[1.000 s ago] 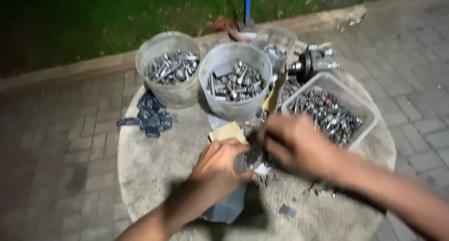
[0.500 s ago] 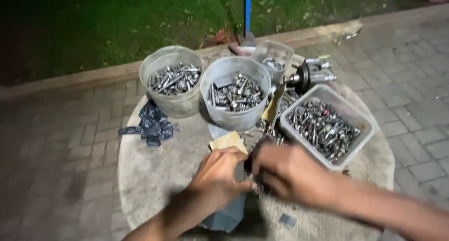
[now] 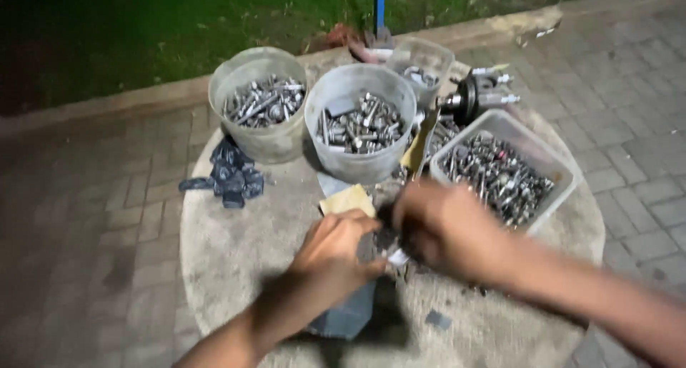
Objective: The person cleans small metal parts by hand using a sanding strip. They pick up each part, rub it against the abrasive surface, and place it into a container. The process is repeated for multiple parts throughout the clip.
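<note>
My left hand (image 3: pixel 336 250) and my right hand (image 3: pixel 446 229) meet over the middle of a round concrete table (image 3: pixel 229 261). Between their fingers is a small dark metal part (image 3: pixel 386 243), too blurred to identify. Both hands seem closed around it. A tan piece of card (image 3: pixel 348 199) lies just beyond my left hand. Under my left wrist sits a bluish-grey object (image 3: pixel 346 316).
Two round plastic buckets (image 3: pixel 257 103) (image 3: pixel 361 125) and a rectangular clear tub (image 3: pixel 504 171) hold several bolts and metal pieces. A smaller clear container (image 3: pixel 421 64) and a dark metal assembly (image 3: pixel 475 96) stand behind. A dark crumpled rag (image 3: pixel 229 178) lies left. Brick paving surrounds the table.
Both hands have slid a little lower and nearer to me, staying together over the small part. The view has shifted slightly; the containers have not moved.
</note>
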